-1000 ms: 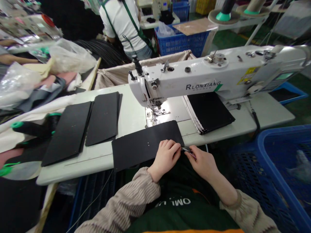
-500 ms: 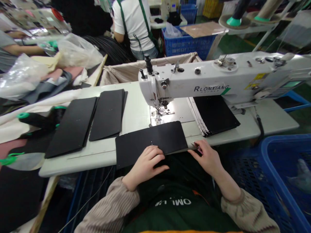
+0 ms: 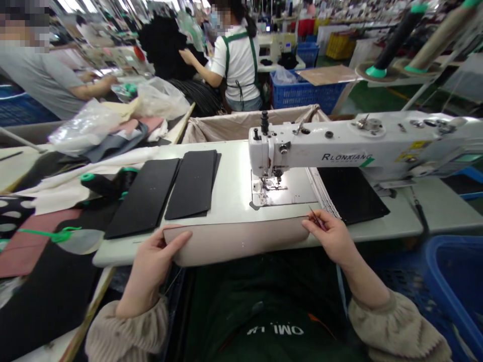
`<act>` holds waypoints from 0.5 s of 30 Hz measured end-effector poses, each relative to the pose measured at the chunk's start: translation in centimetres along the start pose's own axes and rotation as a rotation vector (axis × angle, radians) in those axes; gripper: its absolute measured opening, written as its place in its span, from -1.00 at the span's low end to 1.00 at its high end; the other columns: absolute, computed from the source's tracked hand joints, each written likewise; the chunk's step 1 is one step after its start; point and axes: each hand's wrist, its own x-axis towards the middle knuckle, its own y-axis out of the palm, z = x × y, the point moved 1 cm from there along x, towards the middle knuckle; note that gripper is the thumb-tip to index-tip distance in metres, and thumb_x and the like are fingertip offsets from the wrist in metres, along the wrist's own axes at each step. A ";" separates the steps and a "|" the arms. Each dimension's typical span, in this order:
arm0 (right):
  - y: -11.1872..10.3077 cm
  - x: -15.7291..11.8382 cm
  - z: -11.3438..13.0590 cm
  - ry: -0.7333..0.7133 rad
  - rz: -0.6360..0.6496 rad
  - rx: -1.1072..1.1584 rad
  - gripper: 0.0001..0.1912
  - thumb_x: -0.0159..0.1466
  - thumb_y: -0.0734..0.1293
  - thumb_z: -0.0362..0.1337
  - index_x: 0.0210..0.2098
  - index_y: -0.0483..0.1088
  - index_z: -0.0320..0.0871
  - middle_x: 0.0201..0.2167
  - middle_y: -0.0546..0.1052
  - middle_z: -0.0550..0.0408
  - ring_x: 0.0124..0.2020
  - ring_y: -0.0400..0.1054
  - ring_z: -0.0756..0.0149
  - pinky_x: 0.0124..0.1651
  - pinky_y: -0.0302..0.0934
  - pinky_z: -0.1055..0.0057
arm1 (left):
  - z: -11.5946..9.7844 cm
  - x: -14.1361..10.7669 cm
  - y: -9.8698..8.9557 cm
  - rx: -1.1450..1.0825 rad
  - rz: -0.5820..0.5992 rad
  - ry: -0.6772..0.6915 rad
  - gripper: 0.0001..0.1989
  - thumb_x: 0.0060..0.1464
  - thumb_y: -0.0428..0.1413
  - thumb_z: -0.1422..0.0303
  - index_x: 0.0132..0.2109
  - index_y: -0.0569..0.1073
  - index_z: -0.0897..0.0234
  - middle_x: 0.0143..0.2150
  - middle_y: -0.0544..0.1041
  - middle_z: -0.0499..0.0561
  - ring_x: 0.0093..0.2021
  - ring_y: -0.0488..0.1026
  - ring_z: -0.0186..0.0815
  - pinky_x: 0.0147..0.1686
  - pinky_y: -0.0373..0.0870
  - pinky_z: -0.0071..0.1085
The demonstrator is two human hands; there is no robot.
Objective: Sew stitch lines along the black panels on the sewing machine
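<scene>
A flexible rectangular panel point(image 3: 241, 241) is stretched between my hands at the table's front edge, its beige side facing me. My left hand point(image 3: 158, 259) pinches its left end, thumb on the beige face. At the other end, my right hand point(image 3: 330, 234) grips the upper corner and also keeps a thin pointed tool point(image 3: 318, 219) with a pinkish handle between its fingers; the tool's exact kind is unclear. Just beyond the panel stands a sewing machine point(image 3: 313, 146), its lit needle area point(image 3: 273, 187) free of the panel.
Two stacks of black panels, the outer point(image 3: 145, 196) and inner point(image 3: 194, 183), lie left on the table point(image 3: 230, 171). Another black stack point(image 3: 350, 193) sits under the machine arm. Thread cones point(image 3: 101, 186) lie farther left; a blue basket point(image 3: 449, 246) stands right. Two co-workers sit beyond.
The panel has turned from its black face to its beige side. My left hand has moved left to its end, and my right hand now grips its right corner. The camera view has shifted.
</scene>
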 end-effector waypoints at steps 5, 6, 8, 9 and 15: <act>-0.3 0.1 0.8 0.061 -0.011 0.057 -0.63 0.19 0.40 -0.02 -0.14 0.49 -0.14 -0.46 0.42 0.17 -0.44 0.32 0.37 -0.35 0.29 0.44 | -1.4 0.5 1.1 -0.215 0.139 -0.212 -0.53 -0.17 0.37 0.12 -0.13 0.55 0.28 -0.25 0.62 0.03 -0.32 0.53 -0.21 -0.35 0.46 -0.41; -0.4 0.1 0.6 0.074 -0.029 0.050 -0.63 0.19 0.40 -0.01 -0.16 0.49 -0.14 -0.45 0.43 0.15 -0.43 0.33 0.36 -0.35 0.29 0.44 | -1.7 0.4 1.3 -0.219 0.153 -0.214 -0.53 -0.16 0.37 0.11 -0.13 0.55 0.28 -0.24 0.62 0.03 -0.31 0.53 -0.21 -0.34 0.46 -0.41; -0.7 0.0 0.1 0.096 -0.074 0.033 -0.64 0.18 0.40 0.01 -0.21 0.50 -0.15 -0.42 0.47 0.12 -0.40 0.36 0.33 -0.35 0.29 0.43 | -2.3 0.1 1.6 -0.219 0.173 -0.210 -0.52 -0.16 0.37 0.09 -0.12 0.56 0.27 -0.22 0.63 0.04 -0.29 0.54 -0.20 -0.33 0.46 -0.40; -0.8 0.0 -0.2 0.104 -0.090 0.025 -0.65 0.17 0.41 0.01 -0.23 0.50 -0.14 -0.40 0.48 0.10 -0.39 0.37 0.32 -0.35 0.29 0.43 | -2.6 0.0 1.8 -0.221 0.180 -0.208 -0.52 -0.16 0.36 0.08 -0.12 0.57 0.27 -0.22 0.63 0.04 -0.29 0.54 -0.19 -0.33 0.45 -0.40; -1.0 -0.1 -1.3 0.138 -0.125 -0.010 -0.66 0.17 0.41 0.03 -0.25 0.51 -0.11 -0.40 0.49 0.10 -0.41 0.38 0.31 -0.40 0.30 0.44 | -3.0 -0.5 1.9 -0.287 0.230 -0.205 -0.59 -0.06 0.32 0.10 -0.13 0.57 0.28 -0.23 0.61 0.03 -0.30 0.51 -0.24 -0.35 0.40 -0.45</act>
